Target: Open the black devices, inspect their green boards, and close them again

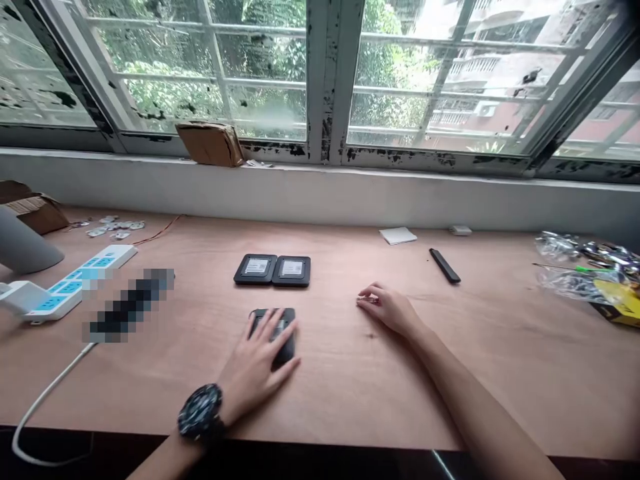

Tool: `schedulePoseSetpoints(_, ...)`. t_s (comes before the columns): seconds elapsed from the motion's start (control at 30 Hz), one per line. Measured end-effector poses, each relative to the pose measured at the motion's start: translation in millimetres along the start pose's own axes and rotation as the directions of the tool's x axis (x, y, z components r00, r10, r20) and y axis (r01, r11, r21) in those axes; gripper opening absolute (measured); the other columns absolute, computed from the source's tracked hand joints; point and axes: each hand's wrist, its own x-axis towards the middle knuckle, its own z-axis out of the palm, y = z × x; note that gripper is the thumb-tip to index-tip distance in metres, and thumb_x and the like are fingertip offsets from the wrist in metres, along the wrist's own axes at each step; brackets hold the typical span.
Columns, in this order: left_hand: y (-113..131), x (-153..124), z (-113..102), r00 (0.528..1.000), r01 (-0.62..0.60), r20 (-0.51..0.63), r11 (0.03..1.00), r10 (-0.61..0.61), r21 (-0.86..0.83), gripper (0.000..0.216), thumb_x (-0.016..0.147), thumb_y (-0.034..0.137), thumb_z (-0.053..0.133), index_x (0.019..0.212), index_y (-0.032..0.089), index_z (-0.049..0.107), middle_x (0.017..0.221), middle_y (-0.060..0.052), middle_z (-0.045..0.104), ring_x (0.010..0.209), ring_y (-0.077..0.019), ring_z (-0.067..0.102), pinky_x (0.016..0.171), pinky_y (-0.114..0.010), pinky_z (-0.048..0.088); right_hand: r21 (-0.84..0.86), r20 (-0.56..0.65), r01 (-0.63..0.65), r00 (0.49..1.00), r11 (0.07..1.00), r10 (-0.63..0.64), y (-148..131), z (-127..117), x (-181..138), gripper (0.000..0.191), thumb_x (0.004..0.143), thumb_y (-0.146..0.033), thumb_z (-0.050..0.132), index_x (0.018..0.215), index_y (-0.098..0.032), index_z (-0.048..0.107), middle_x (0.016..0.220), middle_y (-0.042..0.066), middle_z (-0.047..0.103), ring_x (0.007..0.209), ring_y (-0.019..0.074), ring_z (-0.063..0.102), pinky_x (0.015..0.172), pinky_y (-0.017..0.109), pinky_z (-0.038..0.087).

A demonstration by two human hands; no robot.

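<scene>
My left hand (255,363) lies spread over a small black device (285,348), its fingers and thumb wrapped across it. A black wristwatch (200,412) sits on that wrist. Just beyond the hand, a pair of black rectangular cases (273,270) with pale label panels lie side by side on the wooden desk (500,373). My right hand (387,308) rests on the desk with its fingers curled, touching nothing I can see. The nearest thing to it is a slim black stick (445,265), farther ahead and to the right.
A white power strip with blue sockets (70,287) and a white cable lie at the left, beside a pixelated patch. Small parts and a cardboard box (30,208) are behind them. Foil packaging (585,263) and a yellow box (617,303) stand at the right. A window ledge backs the desk.
</scene>
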Motion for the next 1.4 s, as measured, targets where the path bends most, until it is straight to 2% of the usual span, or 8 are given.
schedulePoseSetpoints(0.2, -79.3, -47.9, -8.9, 0.969, 0.228, -0.123, 0.964, -0.213, 0.133, 0.072, 0.092, 0.06, 0.057, 0.155, 0.029, 0.041, 0.161, -0.009, 0.038, 0.147, -0.0367, 0.036, 0.116, -0.056, 0.038, -0.056, -0.155, 0.208, 0.964, 0.977, -0.214, -25.6, 28.2, 8.7, 0.02, 0.1, -0.036, 0.055, 0.108, -0.027, 0.07, 0.112, 0.006, 0.069, 0.09, 0.0216, 0.069, 0.08, 0.035, 0.054)
schedulePoseSetpoints(0.33, -125.9, -54.0, -4.6, 0.941, 0.328, -0.137, 0.935, -0.31, 0.136, 0.072, 0.094, 0.063, 0.048, 0.154, 0.022, 0.044, 0.16, -0.013, 0.038, 0.15, -0.0375, 0.031, 0.118, -0.057, 0.033, -0.123, -0.105, 0.376, 0.915, 0.918, -0.389, -56.5, 49.5, 22.8, 0.024, 0.101, -0.031, 0.053, 0.12, -0.026, 0.066, 0.116, 0.01, 0.068, 0.104, 0.0276, 0.064, 0.093, 0.045, 0.052)
schedulePoseSetpoints(0.5, -176.1, -25.4, -3.5, 0.895, 0.445, -0.024, 0.888, -0.446, 0.114, 0.083, 0.09, 0.074, 0.045, 0.155, 0.021, 0.042, 0.164, -0.014, 0.03, 0.152, -0.0381, 0.026, 0.12, -0.055, 0.026, -0.049, -0.117, 0.345, 0.93, 0.937, -0.349, -82.9, 69.9, 56.3, 0.047, 0.1, -0.035, 0.053, 0.147, -0.027, 0.047, 0.144, 0.013, 0.055, 0.129, 0.0309, 0.054, 0.107, 0.051, 0.047)
schedulePoseSetpoints(0.6, -200.9, 7.4, -4.8, 0.897, 0.437, 0.041, 0.896, -0.441, 0.084, 0.074, 0.095, 0.068, 0.039, 0.153, 0.022, 0.046, 0.161, -0.011, 0.037, 0.153, -0.0364, 0.023, 0.121, -0.053, 0.024, 0.032, -0.011, 0.359, 0.933, 0.933, -0.359, -90.9, 80.3, 76.4, 0.068, 0.098, -0.048, 0.056, 0.158, -0.028, 0.031, 0.162, 0.011, 0.035, 0.145, 0.0311, 0.04, 0.116, 0.051, 0.04)
schedulePoseSetpoints(0.7, -214.5, 41.2, -2.2, 0.866, 0.495, 0.063, 0.868, -0.496, 0.023, 0.074, 0.097, 0.07, 0.032, 0.151, 0.022, 0.048, 0.162, -0.013, 0.034, 0.153, -0.0356, 0.024, 0.119, -0.053, 0.027, 0.058, 0.104, 0.345, 0.931, 0.937, -0.35, -93.9, 85.1, 82.5, 0.072, 0.097, -0.054, 0.054, 0.159, -0.027, 0.03, 0.166, 0.008, 0.028, 0.152, 0.0299, 0.03, 0.122, 0.049, 0.033)
schedulePoseSetpoints(0.9, -209.2, 75.8, 13.2, 0.886, 0.464, -0.001, 0.886, -0.464, 0.006, 0.077, 0.092, 0.076, 0.041, 0.149, 0.025, 0.051, 0.163, -0.012, 0.033, 0.152, -0.0337, 0.025, 0.12, -0.052, 0.025, 0.058, 0.109, 0.271, 0.955, 0.961, -0.276, -91.1, 67.3, 34.6, 0.065, 0.1, -0.051, 0.052, 0.159, -0.031, 0.032, 0.167, 0.003, 0.025, 0.153, 0.0285, 0.026, 0.124, 0.05, 0.03)
schedulePoseSetpoints(1.13, -178.4, 97.1, 23.6, 0.91, 0.413, -0.028, 0.91, -0.413, -0.026, 0.074, 0.094, 0.074, 0.042, 0.147, 0.024, 0.054, 0.161, -0.014, 0.036, 0.151, -0.0348, 0.028, 0.119, -0.053, 0.026, 0.084, 0.183, 0.219, 0.956, 0.972, -0.231, -87.4, 33.4, -43.2, 0.067, 0.1, -0.045, 0.053, 0.16, -0.035, 0.026, 0.168, 0.001, 0.023, 0.153, 0.0294, 0.025, 0.123, 0.052, 0.031)
schedulePoseSetpoints(1.4, -125.5, 145.0, 44.6, 0.911, 0.407, -0.035, 0.91, -0.41, -0.081, 0.079, 0.092, 0.079, 0.038, 0.146, 0.023, 0.054, 0.159, -0.017, 0.038, 0.15, -0.0385, 0.028, 0.117, -0.06, 0.025, 0.12, 0.206, 0.179, 0.958, 0.977, -0.201, -88.3, 20.0, -61.5, 0.066, 0.099, -0.044, 0.055, 0.159, -0.036, 0.029, 0.167, 0.001, 0.023, 0.153, 0.0295, 0.025, 0.123, 0.053, 0.032)
